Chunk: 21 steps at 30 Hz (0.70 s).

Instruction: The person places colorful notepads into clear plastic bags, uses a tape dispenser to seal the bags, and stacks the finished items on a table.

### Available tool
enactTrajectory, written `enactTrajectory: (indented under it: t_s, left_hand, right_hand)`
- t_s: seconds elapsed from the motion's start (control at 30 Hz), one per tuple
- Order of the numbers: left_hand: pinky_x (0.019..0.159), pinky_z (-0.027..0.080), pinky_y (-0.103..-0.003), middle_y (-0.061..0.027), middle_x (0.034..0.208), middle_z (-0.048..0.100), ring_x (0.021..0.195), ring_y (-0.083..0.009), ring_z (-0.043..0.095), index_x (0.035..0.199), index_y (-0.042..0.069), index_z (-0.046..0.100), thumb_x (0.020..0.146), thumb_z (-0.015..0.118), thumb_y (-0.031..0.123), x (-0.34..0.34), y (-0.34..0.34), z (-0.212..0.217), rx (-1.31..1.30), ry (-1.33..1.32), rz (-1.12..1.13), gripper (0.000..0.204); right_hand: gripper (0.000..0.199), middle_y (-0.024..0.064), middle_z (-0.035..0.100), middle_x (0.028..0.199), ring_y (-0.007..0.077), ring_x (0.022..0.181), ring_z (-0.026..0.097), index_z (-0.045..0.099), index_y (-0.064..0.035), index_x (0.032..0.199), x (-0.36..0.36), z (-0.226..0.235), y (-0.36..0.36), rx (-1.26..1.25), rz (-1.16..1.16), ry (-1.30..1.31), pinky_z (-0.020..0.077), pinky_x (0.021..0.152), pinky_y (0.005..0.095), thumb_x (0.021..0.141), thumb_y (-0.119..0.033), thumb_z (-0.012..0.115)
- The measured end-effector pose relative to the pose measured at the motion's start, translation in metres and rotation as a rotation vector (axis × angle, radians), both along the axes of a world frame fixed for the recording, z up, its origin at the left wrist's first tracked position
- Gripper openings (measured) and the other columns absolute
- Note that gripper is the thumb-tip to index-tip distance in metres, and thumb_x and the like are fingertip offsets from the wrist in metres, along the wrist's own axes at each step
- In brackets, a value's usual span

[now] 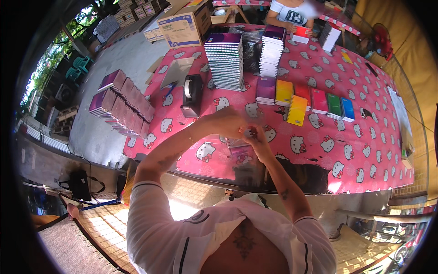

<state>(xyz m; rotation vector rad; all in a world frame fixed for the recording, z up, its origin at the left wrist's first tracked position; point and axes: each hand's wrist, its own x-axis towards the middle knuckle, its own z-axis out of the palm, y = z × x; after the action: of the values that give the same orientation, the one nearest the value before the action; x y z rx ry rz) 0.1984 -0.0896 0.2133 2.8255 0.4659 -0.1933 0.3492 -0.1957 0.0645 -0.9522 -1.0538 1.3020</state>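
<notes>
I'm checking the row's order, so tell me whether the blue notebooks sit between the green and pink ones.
No, the green notebooks sit between the pink notebooks and blue notebooks.

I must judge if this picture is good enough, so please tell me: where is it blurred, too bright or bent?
Head view: left hand and right hand look smeared, probably by motion; head view: foliage and the floor patch nearly burn white; head view: the pink tablecloth's near edge bows, and the corners go black.
</notes>
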Motion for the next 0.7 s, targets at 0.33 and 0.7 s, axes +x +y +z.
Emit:
enactTrajectory:
  t_s: [0.33, 0.7]
  left_hand:
    - [0.08, 0.051, -0.035, -0.0072, 0.106, 0.07, 0.096, -0.0163, 0.064, 0.104, 0.003, 0.069, 0.087, 0.074, 0.041, -0.02, 0.063, -0.107, -0.906, 0.086, 0.358, 0.042]
    - [0.092, 0.052, -0.037, -0.0108, 0.123, 0.062, 0.109, -0.0282, 0.062, 0.139, 0.003, 0.046, 0.086, 0.072, 0.014, -0.065, -0.11, -0.171, -0.824, -1.209, 0.723, 0.061]
  right_hand:
    - [0.046, 0.0102, 0.052, 0.128, 0.0253, 0.118, 0.052, 0.054, -0.0079, 0.133, 0.005, 0.011, -0.011, 0.276, -0.106, -0.526, 0.0423, 0.102, 0.0371, 0.09, -0.014, 0.069]
    - [0.069, 0.0133, 0.053, 0.137, 0.0316, 0.127, 0.051, 0.047, -0.0065, 0.14, -0.012, 0.059, -0.001, 0.599, 0.055, -1.486, 0.0298, 0.109, 0.0607, 0.091, -0.053, 0.059]
